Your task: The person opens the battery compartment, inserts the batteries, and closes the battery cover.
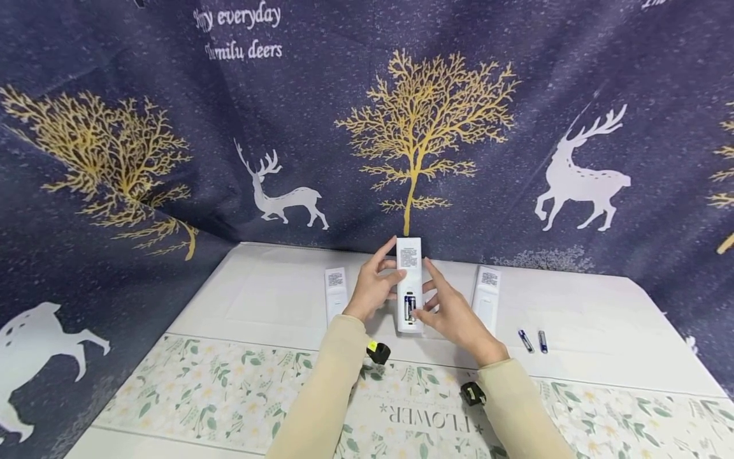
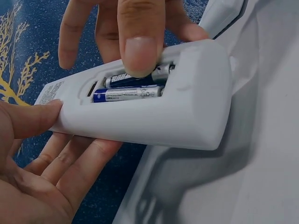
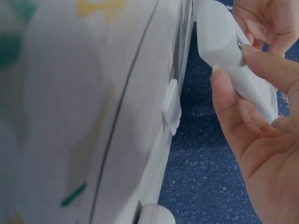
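Note:
A white remote control [image 1: 409,280] is held up off the table, its back facing me and its battery compartment uncovered. Two blue-and-silver batteries lie in the compartment; the lower battery [image 2: 126,94] sits flat, while the upper battery [image 2: 117,80] is partly hidden under a thumb. My left hand [image 1: 374,288] grips the remote's left side, thumb on the back and fingers beneath. My right hand [image 1: 455,315] holds the other side, its thumb [image 2: 140,51] pressing on the upper battery and its other fingers against the remote's far side and underside.
One more white remote [image 1: 335,284] lies left of my hands, and another remote [image 1: 487,296] lies to the right. Two loose batteries [image 1: 543,342] are farther right. A small white piece [image 3: 172,108] lies on the table. Behind the table hangs a dark blue cloth [image 1: 459,223].

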{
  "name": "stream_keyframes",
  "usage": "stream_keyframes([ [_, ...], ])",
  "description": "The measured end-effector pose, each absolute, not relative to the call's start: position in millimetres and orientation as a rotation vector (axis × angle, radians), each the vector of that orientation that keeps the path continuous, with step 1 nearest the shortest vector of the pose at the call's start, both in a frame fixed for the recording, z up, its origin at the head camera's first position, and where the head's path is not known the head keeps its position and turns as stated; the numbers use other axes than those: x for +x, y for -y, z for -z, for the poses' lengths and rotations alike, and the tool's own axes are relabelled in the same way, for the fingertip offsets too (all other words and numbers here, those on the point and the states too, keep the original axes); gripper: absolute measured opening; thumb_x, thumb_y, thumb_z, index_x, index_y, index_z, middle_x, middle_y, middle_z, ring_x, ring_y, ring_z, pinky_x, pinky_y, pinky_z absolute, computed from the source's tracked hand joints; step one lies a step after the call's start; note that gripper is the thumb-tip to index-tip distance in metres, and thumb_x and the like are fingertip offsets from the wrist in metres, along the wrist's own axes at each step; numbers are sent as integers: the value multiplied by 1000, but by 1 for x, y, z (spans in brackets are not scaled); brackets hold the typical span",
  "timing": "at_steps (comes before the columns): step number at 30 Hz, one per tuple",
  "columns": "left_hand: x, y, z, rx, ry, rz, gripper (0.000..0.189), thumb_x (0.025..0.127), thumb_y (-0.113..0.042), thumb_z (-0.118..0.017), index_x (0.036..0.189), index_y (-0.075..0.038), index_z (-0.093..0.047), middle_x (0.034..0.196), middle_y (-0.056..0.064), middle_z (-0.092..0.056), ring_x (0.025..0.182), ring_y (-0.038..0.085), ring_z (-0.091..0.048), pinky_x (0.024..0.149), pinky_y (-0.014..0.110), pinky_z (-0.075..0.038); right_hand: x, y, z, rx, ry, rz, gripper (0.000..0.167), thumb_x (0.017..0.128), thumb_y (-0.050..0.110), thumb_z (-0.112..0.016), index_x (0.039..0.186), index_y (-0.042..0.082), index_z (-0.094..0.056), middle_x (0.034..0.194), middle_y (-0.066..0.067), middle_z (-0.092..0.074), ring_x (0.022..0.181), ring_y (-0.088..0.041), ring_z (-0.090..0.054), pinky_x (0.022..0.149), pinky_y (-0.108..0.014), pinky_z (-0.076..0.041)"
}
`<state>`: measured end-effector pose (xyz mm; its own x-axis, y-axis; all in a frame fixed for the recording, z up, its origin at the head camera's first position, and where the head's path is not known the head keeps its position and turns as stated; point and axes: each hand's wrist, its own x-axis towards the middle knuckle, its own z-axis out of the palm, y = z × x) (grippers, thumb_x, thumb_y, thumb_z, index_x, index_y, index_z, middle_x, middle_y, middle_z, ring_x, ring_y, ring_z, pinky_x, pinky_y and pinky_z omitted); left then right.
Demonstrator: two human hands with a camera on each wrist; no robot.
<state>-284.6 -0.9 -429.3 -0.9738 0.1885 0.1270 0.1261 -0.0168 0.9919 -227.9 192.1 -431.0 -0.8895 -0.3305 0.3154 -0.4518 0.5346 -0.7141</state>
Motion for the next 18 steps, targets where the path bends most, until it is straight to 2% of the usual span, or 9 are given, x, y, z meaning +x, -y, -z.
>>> stream_keyframes([
  [11, -285, 1, 432, 343, -2206, -2152, 73, 102, -5, -71, 163, -35, -45, 127, 14, -65, 90, 24, -72, 66, 38, -66, -229, -191, 431, 626, 2690, -1238, 103, 89, -2, -84, 167, -4, -17, 126, -23, -63, 90, -24, -73, 74, -31, -63],
  [18, -286, 1, 432, 337, -2216, -2144, 73, 102, -5, -70, 163, -36, -45, 127, 13, -65, 89, 24, -72, 66, 39, -65, -230, -199, 428, 538, 2735, -1144, 79, 95, 12, -83, 161, 0, -41, 129, -22, -63, 98, -27, -71, 83, -44, -62],
])
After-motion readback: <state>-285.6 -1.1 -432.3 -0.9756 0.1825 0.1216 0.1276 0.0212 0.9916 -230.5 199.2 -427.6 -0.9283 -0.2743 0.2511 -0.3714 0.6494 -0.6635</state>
